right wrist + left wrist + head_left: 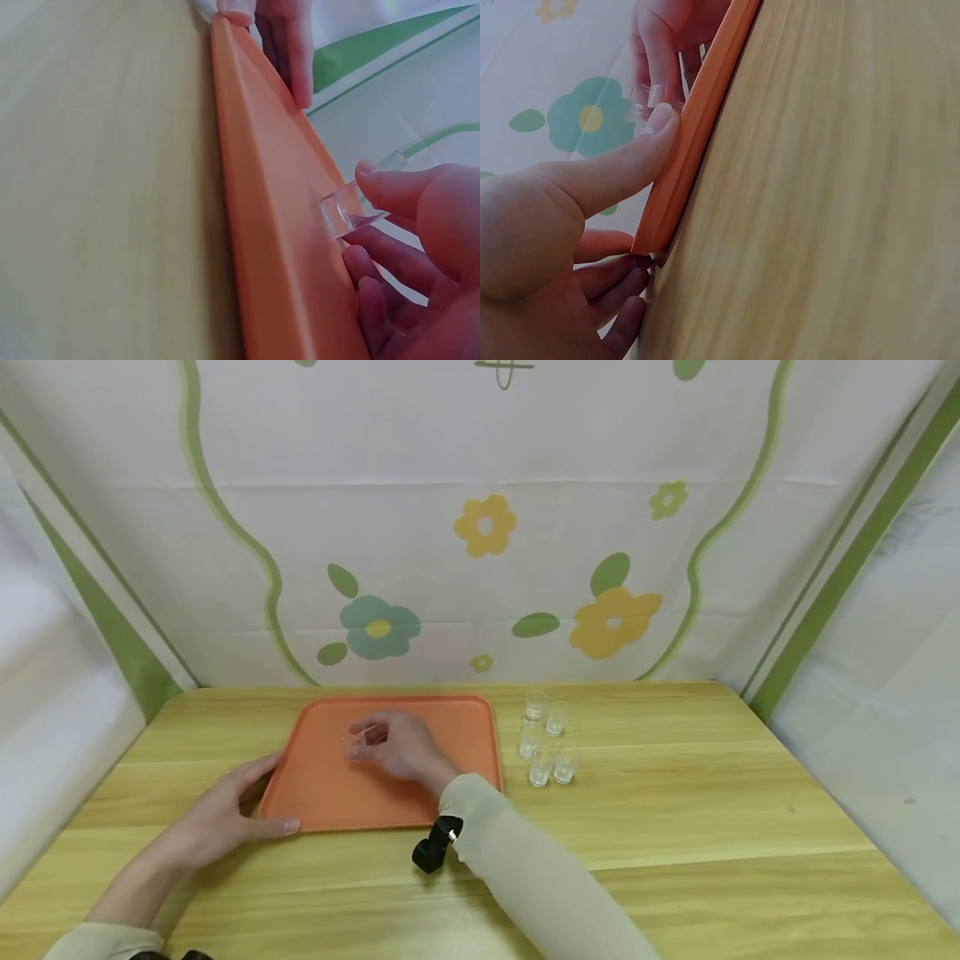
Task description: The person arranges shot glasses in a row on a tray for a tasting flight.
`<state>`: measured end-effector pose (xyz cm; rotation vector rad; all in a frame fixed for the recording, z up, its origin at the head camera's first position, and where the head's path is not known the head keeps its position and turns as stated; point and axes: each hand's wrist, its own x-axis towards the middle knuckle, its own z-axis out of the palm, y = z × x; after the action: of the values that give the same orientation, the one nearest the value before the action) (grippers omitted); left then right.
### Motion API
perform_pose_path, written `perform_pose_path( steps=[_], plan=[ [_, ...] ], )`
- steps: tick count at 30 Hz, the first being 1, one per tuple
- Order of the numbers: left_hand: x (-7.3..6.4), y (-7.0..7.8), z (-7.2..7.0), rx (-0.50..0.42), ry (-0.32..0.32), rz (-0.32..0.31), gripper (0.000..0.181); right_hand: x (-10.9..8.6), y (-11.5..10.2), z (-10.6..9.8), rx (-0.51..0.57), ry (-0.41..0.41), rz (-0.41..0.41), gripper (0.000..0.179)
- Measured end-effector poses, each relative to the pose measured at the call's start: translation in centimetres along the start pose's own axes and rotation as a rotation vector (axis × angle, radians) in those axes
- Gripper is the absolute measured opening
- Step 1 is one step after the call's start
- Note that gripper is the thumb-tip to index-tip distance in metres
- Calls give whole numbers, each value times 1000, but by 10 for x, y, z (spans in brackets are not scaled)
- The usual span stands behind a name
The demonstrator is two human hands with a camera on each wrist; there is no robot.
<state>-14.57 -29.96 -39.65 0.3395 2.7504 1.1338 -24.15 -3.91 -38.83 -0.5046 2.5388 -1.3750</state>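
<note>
An orange rectangular tray [337, 795] lies on the wooden table. My left hand [213, 822] grips its near left corner, with the thumb along the front rim and the fingers round the left side. Over the left half of the tray, my right hand [406, 747] pinches a small clear shot glass [346, 213] between thumb and fingers. The right wrist view has the glass tilted, its thick base close over the tray surface.
To the right of the tray stands a cluster of several clear shot glasses [542, 767]. The wooden table [712, 827] extends on to the right and front. A white flower-patterned cloth [442, 452] rises behind the table's back edge.
</note>
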Motion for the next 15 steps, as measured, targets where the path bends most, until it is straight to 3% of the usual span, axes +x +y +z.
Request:
perform_pose_path(
  steps=[15],
  plan=[
    [1,-2,1,-4,-4,-7,105,-1,-9,15,-177,108,46,24]
  ],
)
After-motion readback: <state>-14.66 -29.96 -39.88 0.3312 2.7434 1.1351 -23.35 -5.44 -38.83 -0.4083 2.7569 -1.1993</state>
